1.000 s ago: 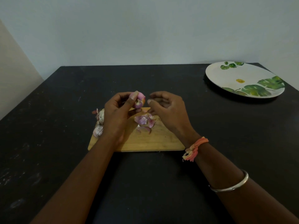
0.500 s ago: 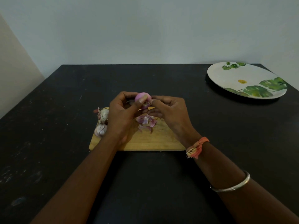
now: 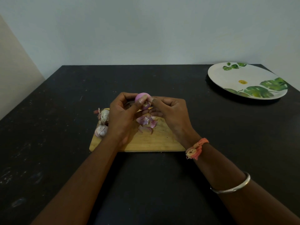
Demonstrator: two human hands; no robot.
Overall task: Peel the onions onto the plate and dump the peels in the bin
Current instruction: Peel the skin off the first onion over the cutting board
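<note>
A pale wall [image 3: 146, 30] backs the dark, scuffed tabletop [image 3: 65, 127], where a leaf-printed plate [image 3: 227, 78] lies well right of and beyond the wooden cutting board [image 3: 159, 143]. Above the board's far edge the left hand [image 3: 121, 117] curls fingers and thumb round a small pink onion [image 3: 142, 96] while the right hand [image 3: 172, 112] pinches its near, lower end, where skin clings. The onion's bare rounded end faces up and away, though fingers hide too much to tell its long axis. Two unpeeled onions [image 3: 103, 115] sit at the board's left edge, partly behind the left hand, and loose peels [image 3: 146, 121] lie on the board beneath the hands.
</note>
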